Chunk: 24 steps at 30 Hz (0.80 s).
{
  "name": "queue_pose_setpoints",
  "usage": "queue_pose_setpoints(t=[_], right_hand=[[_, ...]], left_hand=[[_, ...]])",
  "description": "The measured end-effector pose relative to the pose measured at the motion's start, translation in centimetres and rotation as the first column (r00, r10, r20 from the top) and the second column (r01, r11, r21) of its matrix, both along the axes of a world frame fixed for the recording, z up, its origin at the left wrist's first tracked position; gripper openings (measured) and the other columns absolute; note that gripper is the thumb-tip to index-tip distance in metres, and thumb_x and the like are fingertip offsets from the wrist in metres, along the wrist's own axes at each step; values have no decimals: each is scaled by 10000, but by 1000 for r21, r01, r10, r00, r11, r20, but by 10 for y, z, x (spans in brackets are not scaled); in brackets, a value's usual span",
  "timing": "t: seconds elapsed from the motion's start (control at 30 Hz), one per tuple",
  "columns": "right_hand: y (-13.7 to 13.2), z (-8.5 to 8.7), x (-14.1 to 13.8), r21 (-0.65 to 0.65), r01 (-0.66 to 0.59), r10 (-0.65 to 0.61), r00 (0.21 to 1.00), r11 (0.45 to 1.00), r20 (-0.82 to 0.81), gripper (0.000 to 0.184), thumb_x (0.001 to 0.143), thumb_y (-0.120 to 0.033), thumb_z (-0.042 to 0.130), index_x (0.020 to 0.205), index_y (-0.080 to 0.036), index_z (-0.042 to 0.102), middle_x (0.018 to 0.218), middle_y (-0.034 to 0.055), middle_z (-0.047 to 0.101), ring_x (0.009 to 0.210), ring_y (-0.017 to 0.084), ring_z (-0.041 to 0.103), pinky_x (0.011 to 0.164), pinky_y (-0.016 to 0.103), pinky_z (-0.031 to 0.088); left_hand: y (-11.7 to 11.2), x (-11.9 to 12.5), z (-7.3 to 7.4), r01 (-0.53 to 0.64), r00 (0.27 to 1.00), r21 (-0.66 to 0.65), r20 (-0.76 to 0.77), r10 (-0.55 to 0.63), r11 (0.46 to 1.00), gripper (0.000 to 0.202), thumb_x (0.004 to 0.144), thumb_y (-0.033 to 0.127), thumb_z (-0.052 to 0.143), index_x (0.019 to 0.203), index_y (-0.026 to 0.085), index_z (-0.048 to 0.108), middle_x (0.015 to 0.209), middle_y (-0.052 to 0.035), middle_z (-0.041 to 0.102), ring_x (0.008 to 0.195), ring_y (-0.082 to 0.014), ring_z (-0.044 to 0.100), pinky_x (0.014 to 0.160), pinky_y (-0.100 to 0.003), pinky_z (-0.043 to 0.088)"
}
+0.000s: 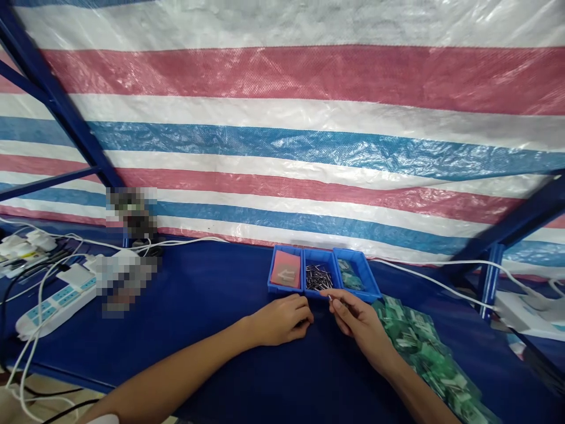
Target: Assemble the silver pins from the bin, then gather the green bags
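Note:
My right hand [359, 321] is just in front of the blue bins, thumb and fingers pinched on a small shiny metal piece [330, 298]. My left hand [282, 321] rests on the blue table in front of the left bin, its fingers curled; whatever they may hold is hidden. Of three small blue bins in a row, the left bin [285, 288] has a pink sheet with small pale pieces on it. Many thin dark metal pieces [318, 277], like screws or pins, fill the middle one. Green-tinted plastic packets [351, 275] lie in the right bin.
A pile of green-tinted plastic packets [432, 347] spreads along the table right of my right forearm. White power strips [62, 300] with tangled cables occupy the left side; another white box [529, 312] stands far right. Behind the table hangs a striped tarp [282, 141] between blue metal posts.

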State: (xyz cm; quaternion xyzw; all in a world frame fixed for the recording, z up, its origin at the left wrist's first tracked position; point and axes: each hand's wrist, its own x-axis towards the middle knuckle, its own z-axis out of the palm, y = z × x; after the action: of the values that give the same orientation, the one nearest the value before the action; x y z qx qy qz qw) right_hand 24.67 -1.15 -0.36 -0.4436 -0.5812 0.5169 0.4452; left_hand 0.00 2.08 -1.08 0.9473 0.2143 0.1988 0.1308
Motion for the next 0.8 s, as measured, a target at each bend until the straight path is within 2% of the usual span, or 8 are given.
queue_pose_setpoints(t=[0.13, 0.27, 0.33, 0.47, 0.63, 0.8], right_hand=[[0, 0, 0, -37, -21, 21, 1000, 999, -17, 365, 1000, -536, 678, 1193, -226, 690, 935, 29, 612, 541, 72, 427, 496, 248, 257], [-1, 3, -4, -36, -44, 42, 998, 998, -47, 353, 966, -546, 723, 969, -198, 663, 730, -33, 524, 521, 71, 380, 492, 238, 237], [-2, 4, -5, -43, -45, 42, 997, 998, -58, 374, 965, -559, 719, 924, -197, 634, 697, -48, 494, 508, 67, 362, 485, 235, 225], [-5, 8, -7, -60, -42, 38, 997, 997, -60, 399, 976, -586, 690, 946, -195, 620, 773, -18, 580, 496, 59, 383, 476, 233, 224], [-6, 10, -11, -77, -45, 38, 996, 996, -85, 413, 976, -602, 677, 991, -191, 648, 773, -16, 571, 476, 47, 391, 458, 218, 201], [-5, 7, -13, -83, -54, 46, 994, 995, -100, 413, 944, -598, 717, 1061, -208, 650, 891, 11, 619, 464, 39, 391, 421, 201, 198]], left_hand=[[0, -3, 2, 3, 1000, 9, -13, -3, 1000, 86, 1045, 206, 581, 1096, 182, 646, 1075, -65, 648, 976, -197, 616, 911, -292, 506], [-1, -7, 3, -6, 1000, 36, -29, 7, 999, 101, 1061, 232, 569, 1082, 180, 653, 1047, -62, 646, 954, -195, 611, 893, -290, 504], [-2, -8, 4, -9, 999, 54, -35, 11, 999, 109, 1063, 240, 563, 1071, 178, 652, 1040, -64, 646, 941, -195, 609, 879, -289, 503], [-3, -9, 6, -10, 1000, 68, -24, 11, 998, 121, 1065, 253, 558, 1070, 178, 654, 1025, -70, 642, 932, -194, 613, 865, -289, 500], [-3, -11, 7, -23, 1000, 79, -20, 24, 997, 141, 1064, 288, 568, 1077, 186, 665, 1017, -64, 644, 928, -195, 615, 858, -300, 500], [-2, -14, 6, -27, 999, 87, -31, 30, 996, 172, 1048, 336, 605, 1113, 188, 664, 1048, -67, 648, 964, -207, 621, 877, -309, 501]])
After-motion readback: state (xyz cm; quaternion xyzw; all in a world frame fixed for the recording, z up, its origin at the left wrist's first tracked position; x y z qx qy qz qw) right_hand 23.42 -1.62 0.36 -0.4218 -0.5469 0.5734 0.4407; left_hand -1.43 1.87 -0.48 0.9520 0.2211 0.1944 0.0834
